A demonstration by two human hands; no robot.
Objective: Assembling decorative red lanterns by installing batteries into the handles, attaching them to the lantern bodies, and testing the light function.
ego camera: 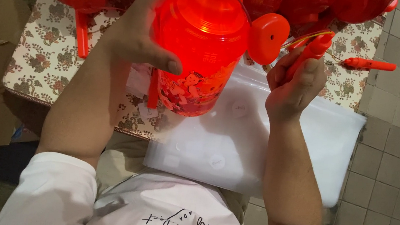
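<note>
The left hand (138, 33) was clamped around a lit red lantern (200, 46) at twelve o'clock above the worktop (44, 57), its round lid (268, 38) hanging off at three o'clock, while the right hand's (295, 86) grip closed on a red handle stick (310, 52), seemingly not yet fitted.

The lantern (200, 46) glows bright translucent red, with a printed band of cartoon figures in red, cream and black near its base, and its round cap (268, 38) and handle stick (311, 52) are solid red-orange. The tablecloth (44, 57) is cream with dark red and green flowers, the plastic bags (267, 141) milky white, the floor tiles (398, 152) grey-beige
</note>
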